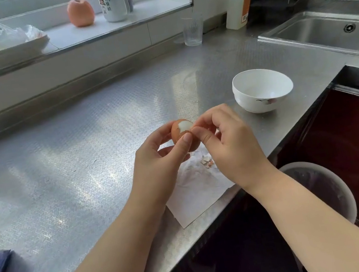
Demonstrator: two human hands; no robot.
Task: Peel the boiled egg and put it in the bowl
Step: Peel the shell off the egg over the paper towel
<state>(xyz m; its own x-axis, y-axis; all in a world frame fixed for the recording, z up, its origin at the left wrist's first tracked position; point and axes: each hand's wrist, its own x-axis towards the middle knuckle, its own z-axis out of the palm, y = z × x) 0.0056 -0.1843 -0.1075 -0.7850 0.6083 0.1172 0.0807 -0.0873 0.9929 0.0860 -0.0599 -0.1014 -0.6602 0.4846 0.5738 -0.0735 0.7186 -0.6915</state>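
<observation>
1. The left hand (163, 160) holds a brown boiled egg (182, 135) up above the shiny metal desk (69, 155), with its thumb and fingers curled round the shell.
2. The top of the egg is bare and white (the shell is gone there), and the rest is brown.
3. The right hand (228, 144) touches the bare top of the egg, and its thumb and first finger pinch at the edge of the shell.
4. Under the hands lies a white paper napkin (197, 190) on the desk, close to the front edge.
5. A few small bits of broken eggshell (207, 161) sit on the napkin.
6. A round white bowl with a little flower on its side (261, 90) stands on the desk, near the hands and to the right.
7. A clear ribbed drinking glass (192, 29) stands far back by the wall.
8. A metal sink (335, 31) is set in the desk at the far right.
</observation>
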